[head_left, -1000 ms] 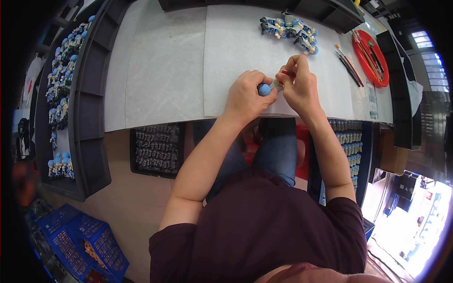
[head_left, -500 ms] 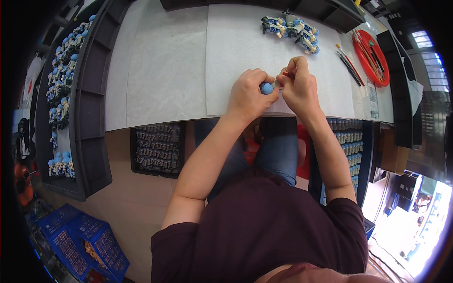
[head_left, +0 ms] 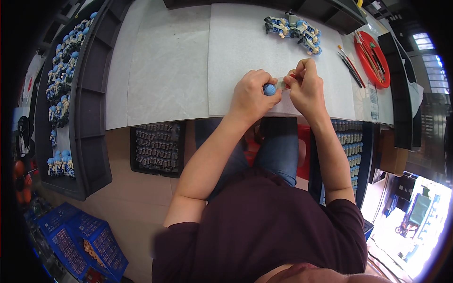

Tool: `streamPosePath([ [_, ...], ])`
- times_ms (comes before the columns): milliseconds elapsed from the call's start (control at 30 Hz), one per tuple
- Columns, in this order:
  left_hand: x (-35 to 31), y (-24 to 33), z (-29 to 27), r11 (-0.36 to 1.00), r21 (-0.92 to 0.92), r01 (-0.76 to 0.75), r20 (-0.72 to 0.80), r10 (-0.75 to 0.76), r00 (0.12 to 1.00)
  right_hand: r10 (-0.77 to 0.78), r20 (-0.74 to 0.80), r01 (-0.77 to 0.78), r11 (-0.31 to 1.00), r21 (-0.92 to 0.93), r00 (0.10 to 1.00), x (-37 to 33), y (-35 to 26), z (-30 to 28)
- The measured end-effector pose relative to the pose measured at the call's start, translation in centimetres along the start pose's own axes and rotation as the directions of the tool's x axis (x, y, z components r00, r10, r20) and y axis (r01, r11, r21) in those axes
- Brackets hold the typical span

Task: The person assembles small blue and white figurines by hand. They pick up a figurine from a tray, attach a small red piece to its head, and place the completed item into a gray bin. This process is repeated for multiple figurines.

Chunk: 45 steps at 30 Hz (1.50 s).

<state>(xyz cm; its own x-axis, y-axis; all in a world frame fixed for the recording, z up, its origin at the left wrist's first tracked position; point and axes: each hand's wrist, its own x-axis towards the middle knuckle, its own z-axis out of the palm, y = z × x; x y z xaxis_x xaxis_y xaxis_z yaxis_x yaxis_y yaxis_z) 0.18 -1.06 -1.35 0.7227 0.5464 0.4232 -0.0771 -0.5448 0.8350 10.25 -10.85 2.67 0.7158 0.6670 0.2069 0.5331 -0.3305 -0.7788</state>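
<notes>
White paper sheets cover the table (head_left: 160,70), which runs across the top of the head view, with the person seated at its near edge. Both hands meet over the right-hand sheet, close to that edge. The left hand (head_left: 252,94) is curled shut around a small figurine with a blue round head (head_left: 269,89), whose blue top shows between thumb and forefinger. The right hand (head_left: 306,87) is closed in a pinch just beside it, fingertips touching the figurine's pale part; something small and red shows at those fingertips, too small to tell what. Farther back on the same sheet lies a cluster of finished blue-and-cream figurines (head_left: 295,29). To the right of them a red round dish (head_left: 373,59) holds thin tools, and paintbrushes (head_left: 350,63) lie beside it on the table. Along the left side a dark tray (head_left: 89,94) carries rows of blue-topped figurines (head_left: 63,61). Below the table edge a black tray of small grey parts (head_left: 157,148) sits near the person's left knee, and blue crates (head_left: 80,238) stand on the floor at lower left.
</notes>
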Motion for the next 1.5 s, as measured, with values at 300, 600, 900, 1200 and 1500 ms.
streamPosePath([
  [300,0.0,0.4,0.0,0.999,-0.009,0.038,0.0,-0.038,0.999,0.061,-0.018,-0.062,0.997,-0.055,0.998,0.1,0.4,-0.3],
  [600,-0.2,0.0,0.1,1.0,0.001,0.011,0.005,-0.011,1.0,0.008,0.019,-0.009,0.999,0.041,1.0,0.3,-1.2,0.4],
  [900,-0.1,0.0,0.2,1.0,-0.001,0.021,-0.015,-0.021,1.0,-0.005,-0.021,0.006,1.0,0.014,1.0,0.0,-0.6,0.4],
  [1200,0.0,0.2,0.1,1.0,0.012,0.013,-0.013,-0.013,1.0,0.048,-0.035,-0.047,0.998,0.037,0.998,0.2,-0.8,0.7],
  [1500,0.0,0.2,0.0,1.0,0.012,0.006,-0.019,-0.006,1.0,0.016,-0.072,-0.015,1.0,0.013,0.997,0.0,-0.2,0.7],
])
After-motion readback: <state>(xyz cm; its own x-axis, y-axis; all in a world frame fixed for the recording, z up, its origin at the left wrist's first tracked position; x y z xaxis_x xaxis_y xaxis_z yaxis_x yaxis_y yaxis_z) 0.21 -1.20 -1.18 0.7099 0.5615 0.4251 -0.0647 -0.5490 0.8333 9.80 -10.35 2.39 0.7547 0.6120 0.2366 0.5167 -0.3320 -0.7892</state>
